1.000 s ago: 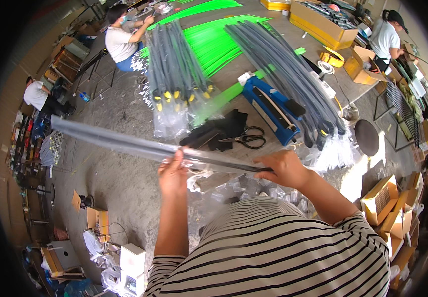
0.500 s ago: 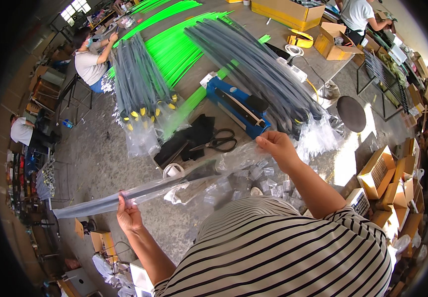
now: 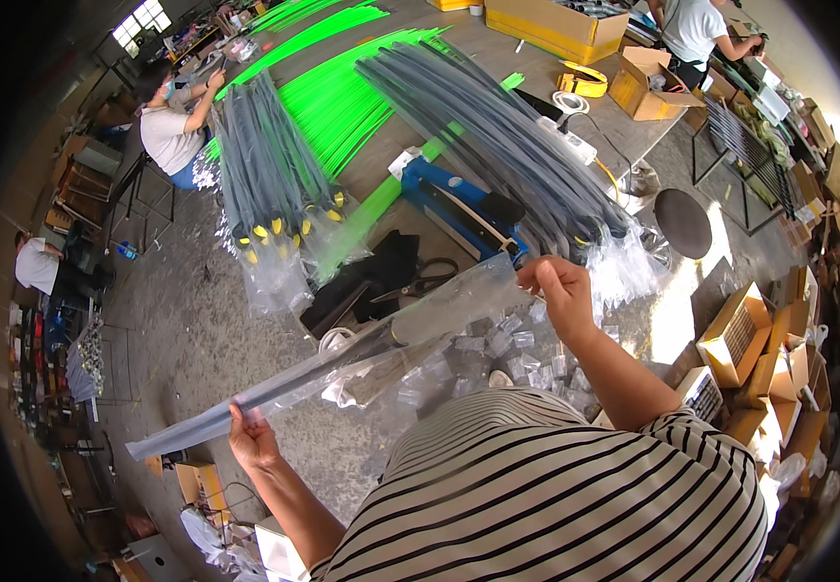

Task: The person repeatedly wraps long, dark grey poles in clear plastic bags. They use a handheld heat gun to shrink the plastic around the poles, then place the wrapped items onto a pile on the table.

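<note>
A long clear plastic bag [image 3: 449, 306] with a dark grey strip inside stretches slantwise in front of me. My left hand [image 3: 253, 441] pinches it towards its lower left end, fingers closed. At the other end, my right hand [image 3: 563, 291] has thumb and forefinger together at the bag's edge. Just beyond that end lies a blue bag sealer [image 3: 463, 209] on the table. Black-handled scissors [image 3: 429, 275] lie partly behind the bag, beside a black cloth [image 3: 381, 262].
Bagged grey strips [image 3: 497, 145] lie right of the sealer, and another bundle [image 3: 269, 165] lies left. Bright green rods [image 3: 337, 107] spread between them. A roll of tape [image 3: 335, 339] sits at the table edge. Small clear packets [image 3: 527, 364] litter the space below. Co-workers are farther off.
The bag has swung: its right end is raised and spread wider, its left end lower and further right. My right hand has shifted slightly right.
</note>
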Tool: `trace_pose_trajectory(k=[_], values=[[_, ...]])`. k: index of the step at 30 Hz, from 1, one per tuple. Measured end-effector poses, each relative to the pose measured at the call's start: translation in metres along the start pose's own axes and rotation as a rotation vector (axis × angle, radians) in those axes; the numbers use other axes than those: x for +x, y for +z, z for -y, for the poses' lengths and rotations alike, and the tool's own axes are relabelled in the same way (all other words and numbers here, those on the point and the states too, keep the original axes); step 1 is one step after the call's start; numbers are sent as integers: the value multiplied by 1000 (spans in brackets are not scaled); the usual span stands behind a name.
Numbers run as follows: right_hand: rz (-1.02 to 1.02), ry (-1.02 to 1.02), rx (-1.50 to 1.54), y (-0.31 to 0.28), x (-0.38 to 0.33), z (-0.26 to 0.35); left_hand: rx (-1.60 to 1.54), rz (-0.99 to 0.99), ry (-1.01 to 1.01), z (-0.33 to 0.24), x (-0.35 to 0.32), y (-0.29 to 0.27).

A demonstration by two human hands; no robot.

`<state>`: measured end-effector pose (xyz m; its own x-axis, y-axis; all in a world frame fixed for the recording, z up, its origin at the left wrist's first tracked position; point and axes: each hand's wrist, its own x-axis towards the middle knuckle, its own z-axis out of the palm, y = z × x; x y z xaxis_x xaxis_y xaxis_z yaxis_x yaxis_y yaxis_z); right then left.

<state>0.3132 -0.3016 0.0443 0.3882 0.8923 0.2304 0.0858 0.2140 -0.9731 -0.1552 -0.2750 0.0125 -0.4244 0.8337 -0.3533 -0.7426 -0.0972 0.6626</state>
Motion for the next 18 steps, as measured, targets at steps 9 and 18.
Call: trace_pose_trajectory(k=[9,18], values=[[94,153,176,21,-1,9,-37,180,-51,-8,15,-18],[-122,205,171,20,4,-10,-5,112,23,-3,9,-4]])
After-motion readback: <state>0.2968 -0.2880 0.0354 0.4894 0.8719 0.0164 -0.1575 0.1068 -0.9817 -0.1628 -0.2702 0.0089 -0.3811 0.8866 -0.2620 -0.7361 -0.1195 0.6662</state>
